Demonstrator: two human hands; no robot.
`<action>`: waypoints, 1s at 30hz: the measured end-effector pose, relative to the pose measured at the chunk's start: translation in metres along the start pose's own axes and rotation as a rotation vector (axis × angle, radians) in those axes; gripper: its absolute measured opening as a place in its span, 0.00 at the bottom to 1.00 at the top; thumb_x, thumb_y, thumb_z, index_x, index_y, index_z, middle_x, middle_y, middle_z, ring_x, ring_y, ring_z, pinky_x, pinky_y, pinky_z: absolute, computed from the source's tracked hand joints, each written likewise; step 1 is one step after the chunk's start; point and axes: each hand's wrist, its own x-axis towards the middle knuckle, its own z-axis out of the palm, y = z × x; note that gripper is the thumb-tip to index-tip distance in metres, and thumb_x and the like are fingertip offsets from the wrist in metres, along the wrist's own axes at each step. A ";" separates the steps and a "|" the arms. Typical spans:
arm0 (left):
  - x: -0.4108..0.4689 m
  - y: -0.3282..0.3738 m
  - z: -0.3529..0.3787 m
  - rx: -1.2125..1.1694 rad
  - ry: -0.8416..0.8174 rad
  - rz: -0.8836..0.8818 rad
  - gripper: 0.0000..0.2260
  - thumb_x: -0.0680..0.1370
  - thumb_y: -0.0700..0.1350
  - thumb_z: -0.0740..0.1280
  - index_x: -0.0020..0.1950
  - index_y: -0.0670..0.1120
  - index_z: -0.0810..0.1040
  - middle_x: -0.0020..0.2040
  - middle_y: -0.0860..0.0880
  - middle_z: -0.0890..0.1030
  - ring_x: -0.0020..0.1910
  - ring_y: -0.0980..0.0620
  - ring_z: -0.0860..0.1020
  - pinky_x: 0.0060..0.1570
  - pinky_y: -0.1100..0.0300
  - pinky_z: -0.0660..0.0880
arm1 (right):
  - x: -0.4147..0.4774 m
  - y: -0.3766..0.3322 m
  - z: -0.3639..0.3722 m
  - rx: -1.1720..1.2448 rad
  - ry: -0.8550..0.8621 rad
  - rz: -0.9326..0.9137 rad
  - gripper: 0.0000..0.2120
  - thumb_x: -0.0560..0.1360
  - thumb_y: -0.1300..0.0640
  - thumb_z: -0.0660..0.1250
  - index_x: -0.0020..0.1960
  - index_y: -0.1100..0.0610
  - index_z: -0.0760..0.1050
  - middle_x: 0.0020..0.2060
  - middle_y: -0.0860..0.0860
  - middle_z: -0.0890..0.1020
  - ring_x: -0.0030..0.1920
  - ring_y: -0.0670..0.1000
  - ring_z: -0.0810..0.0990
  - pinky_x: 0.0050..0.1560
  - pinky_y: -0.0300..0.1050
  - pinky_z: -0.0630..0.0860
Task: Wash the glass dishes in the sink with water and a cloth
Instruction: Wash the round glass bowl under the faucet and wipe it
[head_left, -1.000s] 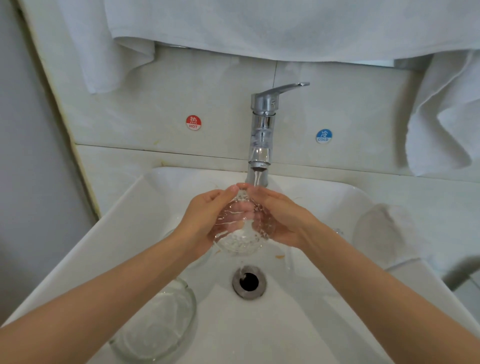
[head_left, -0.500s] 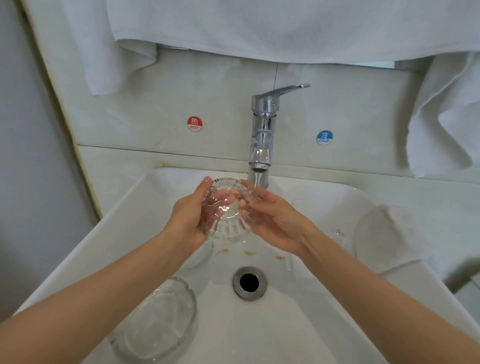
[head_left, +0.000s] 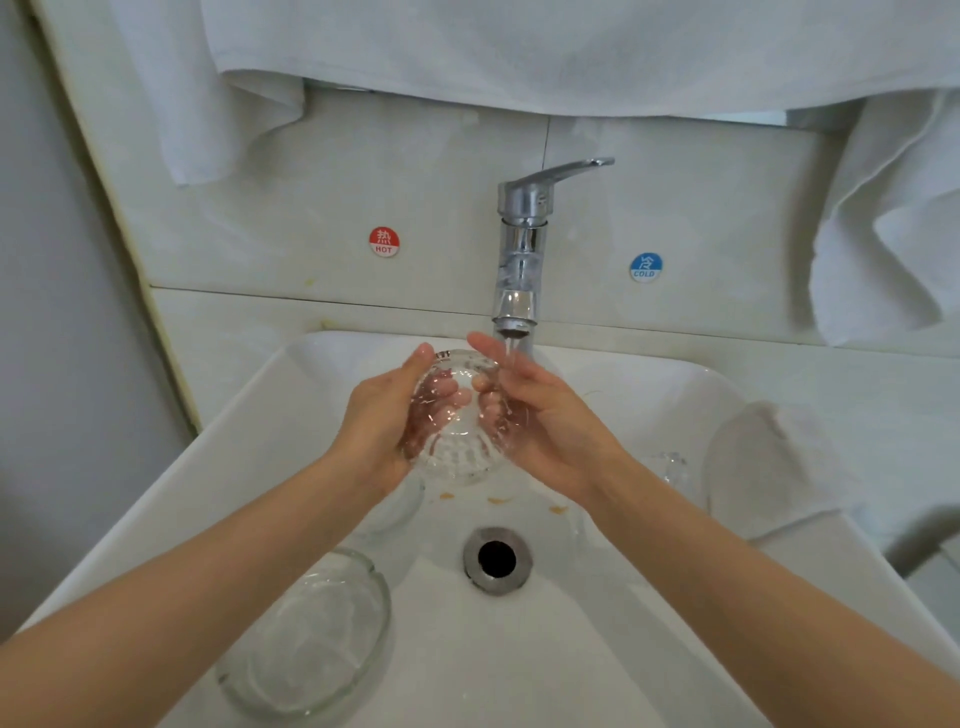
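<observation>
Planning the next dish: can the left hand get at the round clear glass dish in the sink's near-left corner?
Probably yes, once freed: the left hand grips the ribbed glass bowl; the round clear glass dish lies uncovered nearby.

Clear ribbed glass bowl held tilted over the sink; round glass dish lies inside.

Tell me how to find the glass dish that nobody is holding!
Look into the white sink and find the round metal drain in its bottom. Left of the drain and nearer to you, a wide, shallow glass dish lies flat on the basin floor. Unlike the ribbed glass bowl that the left hand and right hand hold up near the tap, no hand touches it.
</observation>
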 end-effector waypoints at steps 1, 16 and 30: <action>0.000 -0.004 0.001 0.065 0.004 0.031 0.13 0.80 0.48 0.61 0.44 0.39 0.77 0.29 0.49 0.81 0.25 0.55 0.77 0.26 0.64 0.72 | 0.002 0.002 0.003 0.029 0.086 -0.022 0.11 0.79 0.64 0.59 0.51 0.57 0.79 0.31 0.51 0.75 0.25 0.43 0.71 0.27 0.30 0.72; -0.010 -0.046 0.026 0.214 0.039 0.260 0.15 0.83 0.45 0.53 0.69 0.55 0.67 0.64 0.50 0.74 0.61 0.49 0.75 0.61 0.49 0.73 | 0.001 0.013 0.004 -0.033 0.721 -0.124 0.08 0.77 0.57 0.62 0.48 0.58 0.80 0.43 0.56 0.84 0.43 0.57 0.83 0.47 0.53 0.81; -0.022 -0.045 0.032 0.009 -0.187 0.024 0.20 0.83 0.41 0.51 0.72 0.60 0.60 0.50 0.50 0.78 0.49 0.50 0.77 0.45 0.58 0.78 | 0.002 -0.004 -0.003 -0.100 0.787 -0.233 0.09 0.77 0.61 0.62 0.50 0.58 0.81 0.44 0.57 0.83 0.43 0.57 0.82 0.45 0.50 0.80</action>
